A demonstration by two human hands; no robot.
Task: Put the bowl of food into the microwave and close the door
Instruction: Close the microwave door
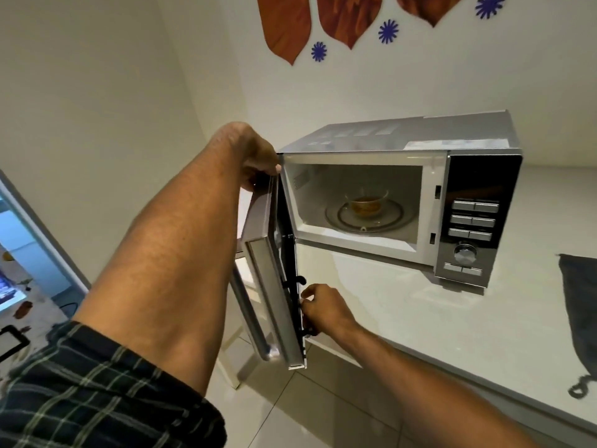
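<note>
A silver microwave [403, 137] stands on a white counter [420, 318]. Its door [268, 276] is swung wide open toward me, seen nearly edge-on. Inside, a clear glass bowl [366, 202] with brownish food sits in the middle of the glass turntable [336, 218]. My left hand [255, 156] grips the top corner of the door near the hinge. My right hand [323, 308] holds the door's lower free edge, fingers curled around it beside the black latch hooks.
The control panel [475, 221] with buttons and a dial is on the microwave's right. A dark grey cloth [581, 305] lies at the counter's right edge. A white stool [239, 344] stands on the tiled floor below the door. Wall stickers hang above.
</note>
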